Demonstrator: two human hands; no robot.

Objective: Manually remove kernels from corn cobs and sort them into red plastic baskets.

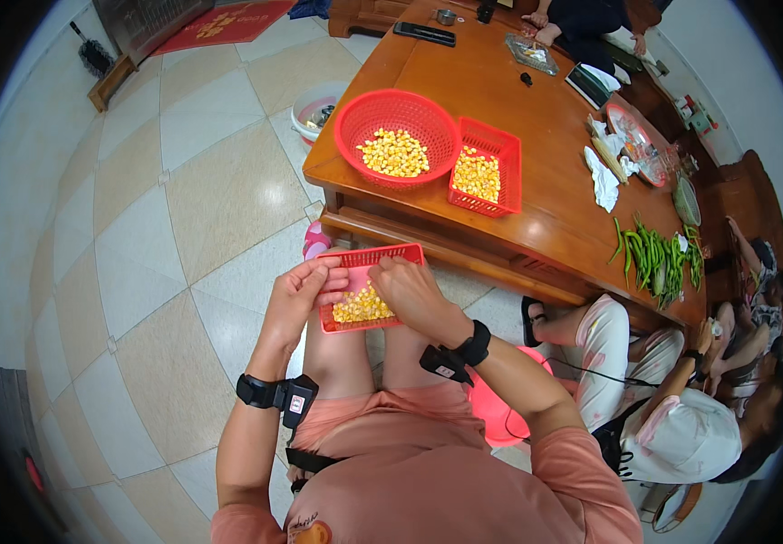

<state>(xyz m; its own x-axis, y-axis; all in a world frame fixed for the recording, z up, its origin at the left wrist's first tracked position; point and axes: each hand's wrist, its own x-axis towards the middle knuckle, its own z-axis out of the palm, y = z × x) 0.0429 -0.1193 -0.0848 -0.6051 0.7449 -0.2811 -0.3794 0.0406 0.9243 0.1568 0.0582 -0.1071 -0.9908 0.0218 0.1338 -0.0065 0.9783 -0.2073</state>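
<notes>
A red rectangular plastic basket (372, 326) rests on my thighs, with loose yellow corn kernels (362, 306) spread over the end nearer me. My left hand (310, 282) is at the basket's left side, its fingers reaching over the rim and the thumb close to the index finger. Over the right side of the basket is my right hand (408, 289), knuckles up and fingers curled in towards the inside. Its fingertips are hidden, and whether either hand pinches a kernel is not visible.
On the wooden table (554, 197) ahead stand a round red colander (398, 102) and another red rectangular basket (510, 170), both holding kernels. Green chili peppers (656, 262) lie to the right. A seated person (677, 421) is at my right, beside a pink stool (500, 415).
</notes>
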